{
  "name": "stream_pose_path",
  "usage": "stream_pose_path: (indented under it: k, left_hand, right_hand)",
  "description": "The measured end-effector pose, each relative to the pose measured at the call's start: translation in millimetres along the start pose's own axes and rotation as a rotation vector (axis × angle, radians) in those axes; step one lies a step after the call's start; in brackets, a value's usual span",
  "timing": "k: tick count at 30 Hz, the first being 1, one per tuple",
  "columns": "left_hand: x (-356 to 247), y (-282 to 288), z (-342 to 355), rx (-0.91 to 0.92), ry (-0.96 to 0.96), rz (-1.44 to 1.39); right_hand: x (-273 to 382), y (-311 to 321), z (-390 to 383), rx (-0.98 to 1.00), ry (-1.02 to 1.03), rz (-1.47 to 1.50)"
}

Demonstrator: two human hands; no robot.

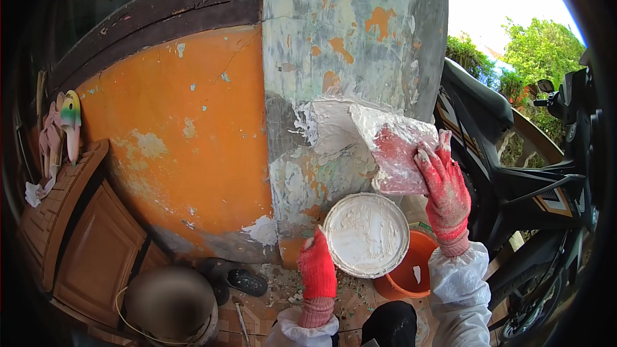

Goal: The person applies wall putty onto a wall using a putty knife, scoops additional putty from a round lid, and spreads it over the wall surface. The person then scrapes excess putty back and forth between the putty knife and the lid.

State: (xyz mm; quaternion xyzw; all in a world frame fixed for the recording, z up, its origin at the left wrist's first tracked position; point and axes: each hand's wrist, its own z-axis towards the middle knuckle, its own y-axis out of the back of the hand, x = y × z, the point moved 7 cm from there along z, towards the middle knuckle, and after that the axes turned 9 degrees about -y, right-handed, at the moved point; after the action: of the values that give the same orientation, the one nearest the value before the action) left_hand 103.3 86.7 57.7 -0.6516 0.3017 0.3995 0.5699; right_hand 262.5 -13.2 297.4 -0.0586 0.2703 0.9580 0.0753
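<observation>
Facing patchy grey pillar (pixel 337 13), orange bucket (pixel 398 287) near its foot, round paste container (pixel 367 274) partly hiding bucket, red spreader (pixel 389 146) at pillar's white patch (pixel 330 127), right hand (pixel 445 196) fingers clamped on spreader edge, left hand (pixel 317 265) fingers clamped on container rim

This looks like the porch of a home: a dark wooden frame (pixel 222 13) tops the orange wall (pixel 205 109), a cabinet (pixel 96 250) stands beside it, shoes (pixel 246 281) lie on the tiled floor (pixel 257 324), and a motorbike (pixel 501 202) stands near the pillar (pixel 302 45), with trees (pixel 546 45) beyond.
</observation>
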Motion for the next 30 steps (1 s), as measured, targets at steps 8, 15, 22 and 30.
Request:
stream_pose_path:
  k: [8, 15, 22, 30]
  left_hand:
    - [-14.5, 6.5, -4.7, -0.018, -0.027, 0.044]
    - [-0.8, 9.5, -0.4, 0.011, -0.009, 0.036]
    - [-12.3, -1.3, -6.8, 0.016, -0.008, 0.148]
    - [-8.4, -2.0, -9.1, 0.029, 0.037, 0.129]
  right_hand:
    - [-4.8, -61.8, -6.1, 0.051, 0.080, -0.371]
    - [0.9, -99.3, 1.5, 0.155, 0.101, -0.699]
    - [-27.3, -126.3, -8.3, 0.209, 0.033, -0.749]
    - [-43.0, -68.0, -18.9, 0.128, -0.178, -0.311]
